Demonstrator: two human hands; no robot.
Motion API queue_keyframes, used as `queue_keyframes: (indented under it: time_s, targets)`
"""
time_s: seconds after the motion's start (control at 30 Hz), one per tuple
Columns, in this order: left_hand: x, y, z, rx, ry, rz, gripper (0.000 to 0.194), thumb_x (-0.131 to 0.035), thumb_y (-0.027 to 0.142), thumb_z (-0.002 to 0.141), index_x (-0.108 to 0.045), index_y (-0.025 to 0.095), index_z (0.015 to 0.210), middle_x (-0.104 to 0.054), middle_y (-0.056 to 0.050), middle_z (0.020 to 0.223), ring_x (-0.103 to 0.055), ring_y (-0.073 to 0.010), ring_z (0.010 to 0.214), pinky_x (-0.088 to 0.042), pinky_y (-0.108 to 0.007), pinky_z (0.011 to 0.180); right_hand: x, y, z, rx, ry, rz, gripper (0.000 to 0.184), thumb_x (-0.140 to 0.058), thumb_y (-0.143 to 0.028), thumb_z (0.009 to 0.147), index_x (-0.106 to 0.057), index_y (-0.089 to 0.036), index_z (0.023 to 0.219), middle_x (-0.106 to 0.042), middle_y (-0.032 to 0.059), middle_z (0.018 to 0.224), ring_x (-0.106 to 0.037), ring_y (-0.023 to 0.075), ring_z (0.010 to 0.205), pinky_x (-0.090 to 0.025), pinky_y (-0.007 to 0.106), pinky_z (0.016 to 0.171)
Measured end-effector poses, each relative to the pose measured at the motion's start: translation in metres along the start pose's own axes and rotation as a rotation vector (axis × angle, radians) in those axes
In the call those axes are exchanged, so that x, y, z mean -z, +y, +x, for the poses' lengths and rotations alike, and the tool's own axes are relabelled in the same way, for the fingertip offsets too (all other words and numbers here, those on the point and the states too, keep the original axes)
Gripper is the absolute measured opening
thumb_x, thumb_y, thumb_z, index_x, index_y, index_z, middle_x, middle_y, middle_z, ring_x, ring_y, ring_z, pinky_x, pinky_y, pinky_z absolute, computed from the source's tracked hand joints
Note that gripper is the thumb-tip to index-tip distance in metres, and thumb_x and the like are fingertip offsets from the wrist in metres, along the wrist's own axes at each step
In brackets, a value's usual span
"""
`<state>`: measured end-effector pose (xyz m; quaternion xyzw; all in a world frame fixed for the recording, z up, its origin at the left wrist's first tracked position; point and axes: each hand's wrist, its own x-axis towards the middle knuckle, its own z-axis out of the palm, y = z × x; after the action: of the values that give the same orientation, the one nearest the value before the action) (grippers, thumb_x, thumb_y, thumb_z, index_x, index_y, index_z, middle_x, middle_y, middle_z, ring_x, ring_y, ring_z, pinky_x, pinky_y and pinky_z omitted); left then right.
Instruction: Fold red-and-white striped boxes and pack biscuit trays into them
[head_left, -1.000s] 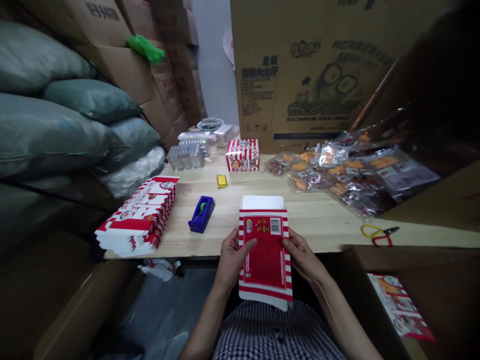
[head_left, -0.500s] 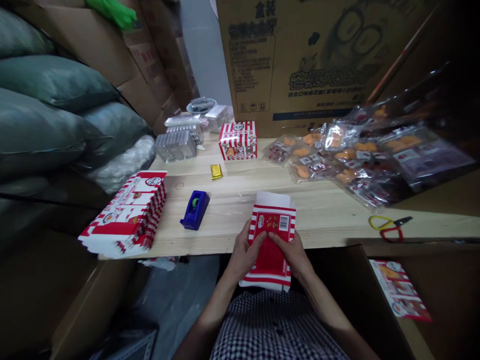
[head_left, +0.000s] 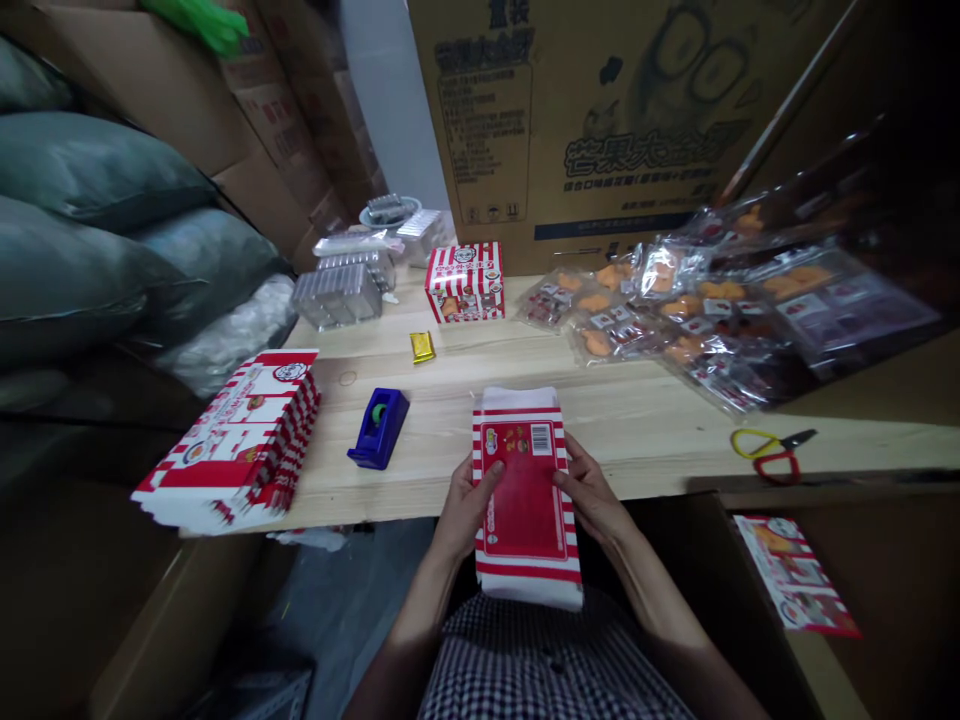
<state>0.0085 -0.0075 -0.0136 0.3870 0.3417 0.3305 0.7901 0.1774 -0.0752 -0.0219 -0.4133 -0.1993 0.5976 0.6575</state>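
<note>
A flattened red-and-white striped carton with a barcode and a white end flap is held between my hands at the table's front edge. My left hand grips its left side, thumb on the printed face. My right hand pinches the right side the same way; the fingers behind are partly hidden. A blue tape dispenser with green tape stands left of the carton. Farther left lies a stack of flat striped cartons. A small gold packet and a folded-up striped box are farther back.
Scissors with yellow and red handles lie at the right edge. Clear bags with orange pieces cover the back right, before a large cardboard box. Clear plastic packs stand back left, with stuffed sacks beyond. A printed flat sheet lies lower right.
Both hands have spread apart to the carton's side edges, the thumbs leaving its middle. More of the printed face shows. The whole view has shifted slightly.
</note>
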Motion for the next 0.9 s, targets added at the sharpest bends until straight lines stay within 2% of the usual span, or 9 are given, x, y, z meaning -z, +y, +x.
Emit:
queue_keyframes:
  time_s: [0.13, 0.2, 0.3, 0.4, 0.47, 0.57, 0.67, 0.77, 0.9]
  targets:
    - [0.004, 0.009, 0.003, -0.087, 0.034, 0.048, 0.046, -0.068, 0.041, 0.088, -0.061, 0.02, 0.128, -0.073, -0.008, 0.11, -0.07, -0.0197, 0.089, -0.054, -0.031, 0.08, -0.006, 0.006, 0.003, 0.011, 0.108, -0.072, 0.095, -0.089, -0.032, 0.066, -0.042, -0.028, 0.148, -0.08, 0.0021, 0.09, -0.076, 0.0232, 0.078, -0.06, 0.04, 0.081]
    - [0.009, 0.016, 0.007, -0.19, 0.115, 0.106, 0.055, -0.07, 0.039, 0.086, -0.055, 0.023, 0.136, -0.072, -0.005, 0.105, -0.068, -0.0161, 0.087, -0.052, -0.027, 0.079, -0.012, 0.007, 0.0, 0.036, 0.129, -0.101, 0.098, -0.088, -0.033, 0.068, -0.037, -0.03, 0.152, -0.08, 0.0015, 0.093, -0.076, 0.0226, 0.077, -0.061, 0.04, 0.079]
    - [0.016, 0.022, 0.014, -0.326, 0.229, 0.191, 0.071, -0.076, 0.035, 0.081, -0.047, 0.024, 0.145, -0.065, 0.003, 0.081, -0.06, -0.01, 0.071, -0.047, -0.021, 0.07, -0.019, 0.009, -0.006, 0.062, 0.127, -0.138, 0.101, -0.085, -0.033, 0.073, -0.028, -0.032, 0.156, -0.079, 0.0019, 0.101, -0.075, 0.0229, 0.084, -0.061, 0.041, 0.082]
    - [0.022, 0.02, 0.017, -0.383, 0.251, 0.259, 0.066, -0.076, 0.034, 0.082, -0.052, 0.023, 0.142, -0.054, 0.007, 0.069, -0.049, -0.0072, 0.06, -0.041, -0.018, 0.063, -0.019, 0.004, -0.009, 0.074, 0.075, -0.172, 0.104, -0.081, -0.034, 0.078, -0.015, -0.035, 0.159, -0.077, 0.0028, 0.112, -0.075, 0.0233, 0.089, -0.061, 0.043, 0.086]
    - [0.024, 0.016, 0.017, -0.375, 0.227, 0.273, 0.058, -0.073, 0.035, 0.084, -0.057, 0.023, 0.138, -0.059, 0.004, 0.076, -0.052, -0.0084, 0.065, -0.043, -0.019, 0.066, -0.017, -0.004, -0.008, 0.115, 0.053, -0.201, 0.096, -0.079, -0.034, 0.08, -0.022, -0.036, 0.157, -0.072, 0.0038, 0.124, -0.073, 0.0241, 0.101, -0.058, 0.043, 0.092]
    - [0.023, 0.012, 0.016, -0.363, 0.188, 0.254, 0.051, -0.067, 0.038, 0.088, -0.059, 0.023, 0.136, -0.066, -0.001, 0.09, -0.059, -0.0131, 0.078, -0.048, -0.024, 0.078, -0.017, -0.017, -0.004, 0.189, 0.084, -0.272, 0.071, -0.078, -0.035, 0.082, -0.049, -0.032, 0.146, -0.062, 0.0029, 0.14, -0.061, 0.0258, 0.124, -0.051, 0.04, 0.104]
    - [0.019, 0.014, 0.014, -0.42, 0.255, 0.254, 0.046, -0.064, 0.039, 0.091, -0.06, 0.023, 0.134, -0.07, -0.002, 0.096, -0.063, -0.0161, 0.088, -0.048, -0.027, 0.085, -0.022, -0.02, -0.005, 0.207, 0.118, -0.327, 0.066, -0.077, -0.039, 0.082, -0.054, -0.03, 0.143, -0.058, 0.0016, 0.144, -0.05, 0.0276, 0.136, -0.047, 0.041, 0.109]
    - [0.015, 0.02, 0.013, -0.471, 0.31, 0.283, 0.041, -0.063, 0.041, 0.091, -0.064, 0.022, 0.128, -0.071, -0.005, 0.107, -0.064, -0.0191, 0.097, -0.048, -0.027, 0.088, -0.027, -0.02, -0.007, 0.194, 0.138, -0.344, 0.069, -0.074, -0.042, 0.084, -0.049, -0.029, 0.147, -0.065, 0.0027, 0.136, -0.055, 0.0286, 0.131, -0.05, 0.042, 0.105]
    - [0.012, 0.028, 0.019, -0.431, 0.24, 0.298, 0.037, -0.06, 0.044, 0.092, -0.065, 0.022, 0.121, -0.07, -0.003, 0.098, -0.063, -0.0175, 0.085, -0.049, -0.025, 0.079, -0.024, -0.028, 0.004, 0.174, 0.078, -0.396, 0.061, -0.07, -0.043, 0.086, -0.055, -0.026, 0.143, -0.075, 0.0044, 0.115, -0.068, 0.0273, 0.108, -0.057, 0.04, 0.092]
